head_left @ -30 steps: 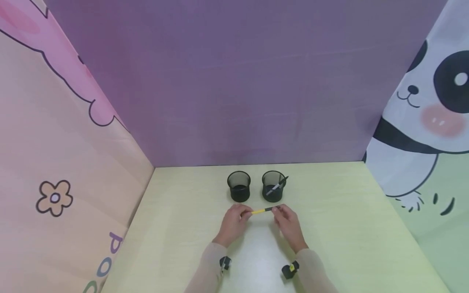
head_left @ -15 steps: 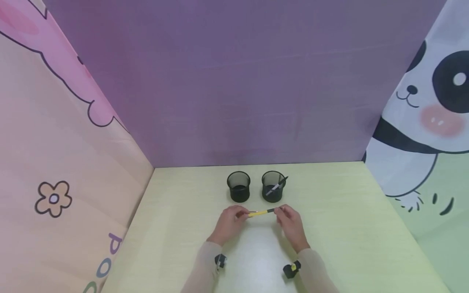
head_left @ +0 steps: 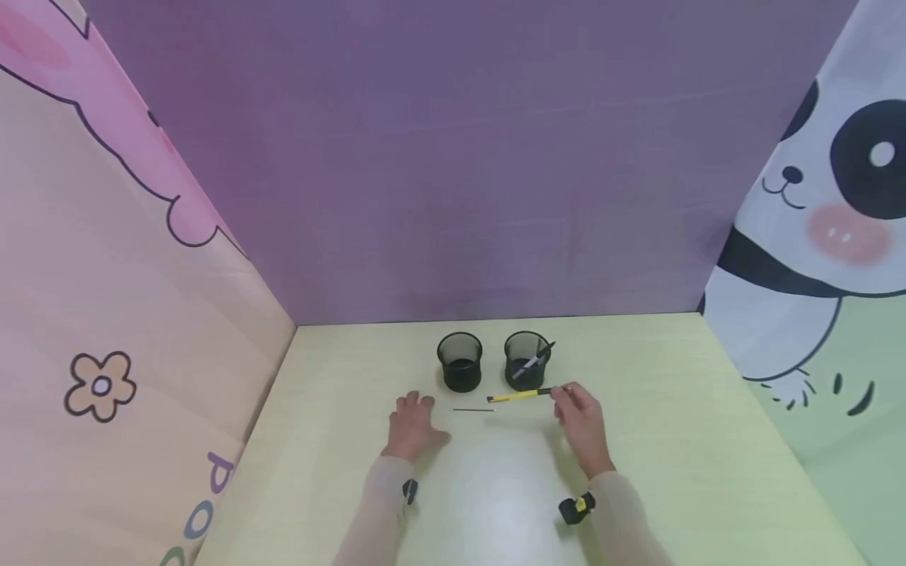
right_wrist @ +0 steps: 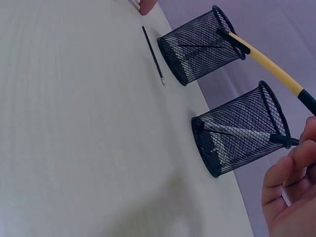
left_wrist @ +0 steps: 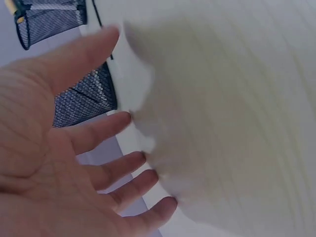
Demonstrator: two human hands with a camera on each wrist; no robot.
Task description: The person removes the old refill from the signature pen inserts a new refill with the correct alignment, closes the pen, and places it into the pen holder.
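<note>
My right hand pinches a yellow pen by its black end, just in front of the pen holders. The pen points left, off the table; the right wrist view shows its black clip end away from the fingers. A thin dark pen refill with a pale tip lies on the table between my hands. Beside it, my left hand has its fingers spread and holds nothing. Fingertips are at the tabletop in the left wrist view.
Two black mesh pen holders stand side by side behind the hands. The right holder has a black-and-white pen leaning in it; the left holder is beside it. A purple wall rises behind the table.
My left hand has let go and moved left, fingers spreading. The refill now lies on the table. My right hand has carried the yellow pen right and slightly away from me.
</note>
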